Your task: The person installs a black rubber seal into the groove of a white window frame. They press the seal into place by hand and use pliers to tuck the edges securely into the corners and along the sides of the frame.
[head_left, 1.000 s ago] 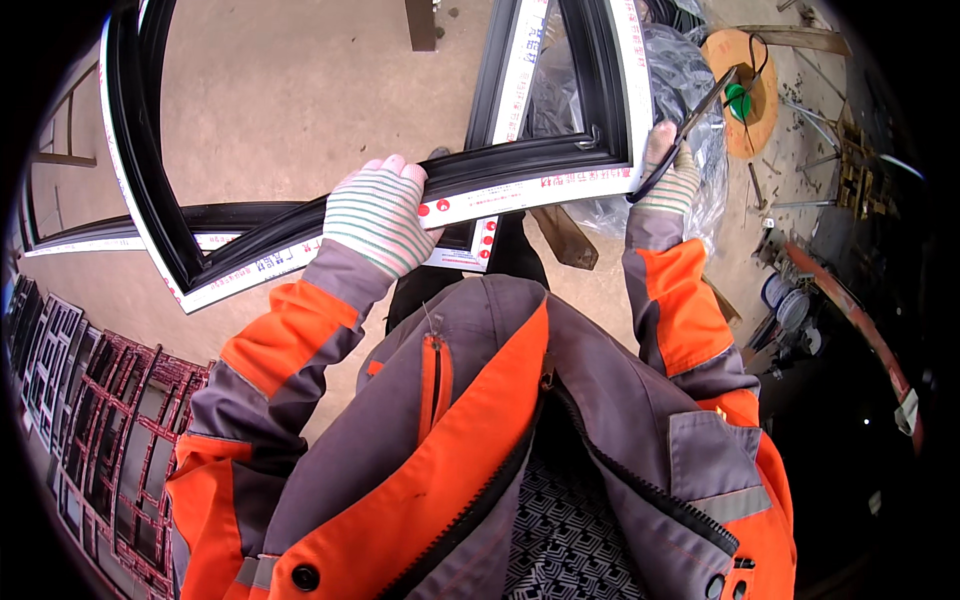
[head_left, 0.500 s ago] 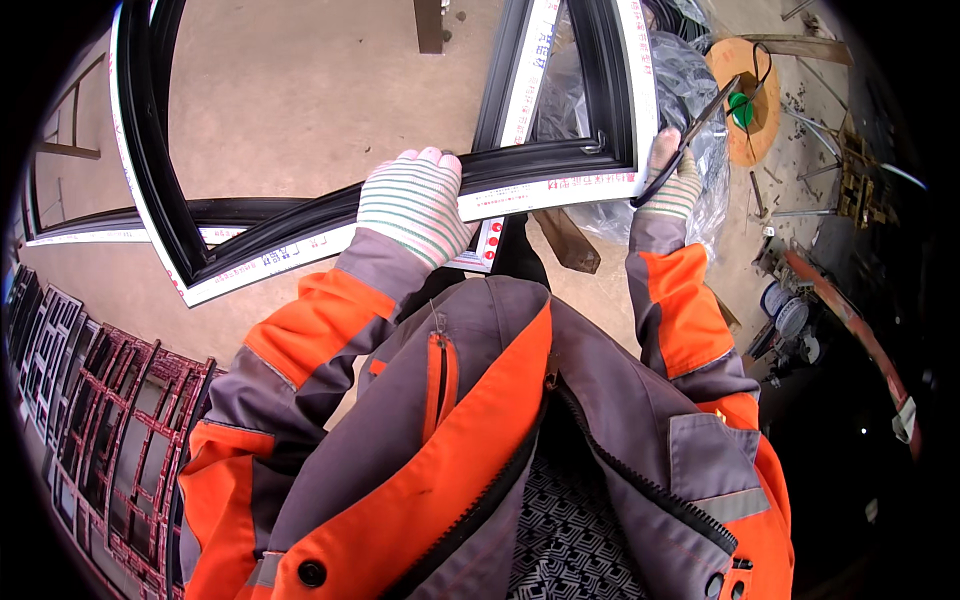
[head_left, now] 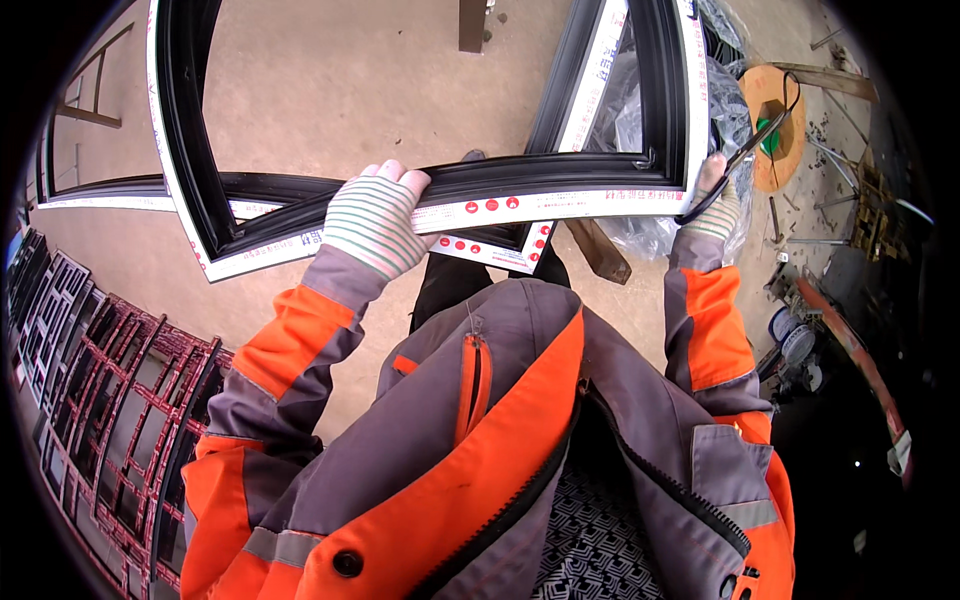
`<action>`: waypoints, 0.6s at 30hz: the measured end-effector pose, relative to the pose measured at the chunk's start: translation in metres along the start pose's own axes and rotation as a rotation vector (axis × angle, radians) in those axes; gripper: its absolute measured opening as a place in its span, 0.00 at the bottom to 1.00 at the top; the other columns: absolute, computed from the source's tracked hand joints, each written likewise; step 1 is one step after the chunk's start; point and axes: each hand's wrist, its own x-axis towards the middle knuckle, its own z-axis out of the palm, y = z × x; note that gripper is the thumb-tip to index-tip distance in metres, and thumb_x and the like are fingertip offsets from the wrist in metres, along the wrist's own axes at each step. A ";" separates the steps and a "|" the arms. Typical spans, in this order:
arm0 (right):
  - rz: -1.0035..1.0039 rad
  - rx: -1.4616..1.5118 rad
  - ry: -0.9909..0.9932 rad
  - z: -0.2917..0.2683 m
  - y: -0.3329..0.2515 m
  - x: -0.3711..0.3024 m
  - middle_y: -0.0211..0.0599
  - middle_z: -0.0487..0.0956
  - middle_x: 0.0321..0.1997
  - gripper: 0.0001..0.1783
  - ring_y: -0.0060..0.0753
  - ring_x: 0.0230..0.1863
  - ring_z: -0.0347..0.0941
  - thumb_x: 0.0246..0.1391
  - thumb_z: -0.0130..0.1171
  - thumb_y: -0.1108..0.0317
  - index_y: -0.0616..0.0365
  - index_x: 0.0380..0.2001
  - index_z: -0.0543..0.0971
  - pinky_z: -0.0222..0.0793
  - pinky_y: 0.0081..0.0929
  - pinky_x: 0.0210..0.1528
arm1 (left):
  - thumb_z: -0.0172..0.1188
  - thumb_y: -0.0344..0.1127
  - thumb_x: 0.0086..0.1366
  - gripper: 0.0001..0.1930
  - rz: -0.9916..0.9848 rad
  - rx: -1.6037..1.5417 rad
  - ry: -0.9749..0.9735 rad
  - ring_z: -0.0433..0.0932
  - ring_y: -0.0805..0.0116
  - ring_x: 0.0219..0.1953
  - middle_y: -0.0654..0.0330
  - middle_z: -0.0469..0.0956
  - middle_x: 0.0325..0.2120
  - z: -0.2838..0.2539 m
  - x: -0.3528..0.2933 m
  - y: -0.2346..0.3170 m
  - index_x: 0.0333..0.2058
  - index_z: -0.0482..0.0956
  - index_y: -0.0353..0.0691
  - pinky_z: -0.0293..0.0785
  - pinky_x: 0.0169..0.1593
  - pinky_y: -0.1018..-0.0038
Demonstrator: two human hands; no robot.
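A black window frame with white printed protective film on its outer faces lies across in front of me. My left hand, in a striped knit glove with bare fingertips, is closed over its near rail. Beyond the frame's near right corner, my right hand, gloved alike, is closed around a thin black strip. The strip runs away to the upper right and ends in a loop; its exact kind is unclear. Beneath lies a second film-covered frame, partly hidden by the upper one.
Clear plastic wrapping lies behind the frame's right end. Next to it stand an orange-tan disc with a green centre and a wooden beam. Red-patterned lattice frames lean at the lower left. White buckets and scrap lie at the right.
My left hand has slid leftward along the near rail, uncovering red round marks on the film. The whole view has shifted, so the scene sits further right. My right hand keeps the black strip.
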 end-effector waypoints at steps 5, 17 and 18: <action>-0.018 -0.052 -0.001 0.000 -0.002 0.003 0.32 0.82 0.37 0.16 0.19 0.37 0.75 0.61 0.67 0.61 0.65 0.42 0.81 0.73 0.20 0.38 | 0.77 0.44 0.43 0.29 -0.030 0.030 -0.073 0.77 0.55 0.44 0.56 0.76 0.37 -0.004 -0.004 -0.009 0.45 0.79 0.42 0.76 0.47 0.63; 0.027 -0.092 0.041 -0.002 -0.009 -0.002 0.32 0.82 0.35 0.23 0.20 0.34 0.73 0.61 0.66 0.52 0.66 0.41 0.81 0.72 0.20 0.36 | 0.77 0.48 0.44 0.26 0.002 0.061 -0.078 0.79 0.57 0.41 0.57 0.77 0.35 -0.003 0.001 -0.009 0.38 0.79 0.42 0.77 0.44 0.63; 0.015 -0.055 0.049 -0.003 -0.008 -0.001 0.32 0.82 0.35 0.24 0.20 0.34 0.73 0.61 0.66 0.51 0.66 0.41 0.81 0.71 0.20 0.36 | 0.77 0.48 0.44 0.26 0.003 0.064 -0.091 0.79 0.57 0.41 0.57 0.77 0.35 -0.003 0.002 -0.010 0.38 0.79 0.42 0.77 0.44 0.63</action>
